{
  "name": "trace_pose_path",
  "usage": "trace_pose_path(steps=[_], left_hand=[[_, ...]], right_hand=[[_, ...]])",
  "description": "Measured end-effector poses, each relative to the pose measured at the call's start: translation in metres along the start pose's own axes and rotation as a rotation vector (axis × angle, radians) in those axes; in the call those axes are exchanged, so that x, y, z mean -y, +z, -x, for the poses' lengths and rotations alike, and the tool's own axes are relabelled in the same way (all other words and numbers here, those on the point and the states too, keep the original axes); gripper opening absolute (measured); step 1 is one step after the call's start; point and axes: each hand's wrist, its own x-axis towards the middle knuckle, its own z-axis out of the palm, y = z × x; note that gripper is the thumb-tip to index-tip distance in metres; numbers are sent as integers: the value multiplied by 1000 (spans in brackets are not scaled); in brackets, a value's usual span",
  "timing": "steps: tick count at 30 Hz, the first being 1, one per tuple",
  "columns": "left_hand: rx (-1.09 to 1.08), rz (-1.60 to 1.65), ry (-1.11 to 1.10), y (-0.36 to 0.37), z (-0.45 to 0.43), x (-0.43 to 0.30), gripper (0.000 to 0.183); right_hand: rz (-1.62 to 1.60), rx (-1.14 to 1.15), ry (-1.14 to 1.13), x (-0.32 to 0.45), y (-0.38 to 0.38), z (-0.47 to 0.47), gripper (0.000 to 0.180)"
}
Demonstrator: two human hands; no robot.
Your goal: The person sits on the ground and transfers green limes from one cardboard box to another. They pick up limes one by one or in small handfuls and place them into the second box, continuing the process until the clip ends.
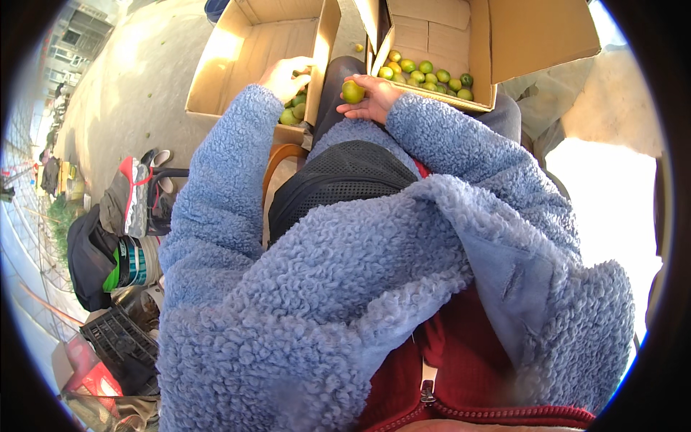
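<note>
My right hand [375, 97] holds a green-yellow citrus fruit [353, 92] in its fingers, just in front of the right cardboard box [432, 40]. In that box several green and orange-tinged citrus fruits [429, 79] lie along the near side. My left hand [287, 78] reaches into the near right corner of the left cardboard box [259, 54], over several green citrus fruits [290, 117]. Its fingertips are partly hidden by the box wall, so whether it grips a fruit cannot be told.
A box flap [540, 38] stands out to the right. Shoes [137, 197], a dark cloth bag [89, 256] and a black plastic crate [120, 337] are at the left. One small fruit [359, 47] lies on the ground between the boxes. My knees are beneath the boxes' near edges.
</note>
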Motion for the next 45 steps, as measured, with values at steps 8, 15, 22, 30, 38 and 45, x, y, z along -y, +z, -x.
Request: trace_pose_path(steps=[8,15,22,30,38,45], left_hand=[[125,161,51,-3,13,-35,35],[-53,-32,-272,-23,13,43,21],[-61,-143,-365,-19,5,57,25],[-301,-216,118,6,-3,2,18],[-239,-114,172,28,16,-59,17],[-189,-54,201,32,13,-65,19]], right_hand=[[66,267,-87,10,8,7,58],[225,27,35,13,-6,6,36],[283,-24,65,6,-16,2,30],[344,-215,-28,18,-74,-17,26],[791,-554,-34,73,-171,-58,25],[1673,-248,-119,39,-144,-102,54]])
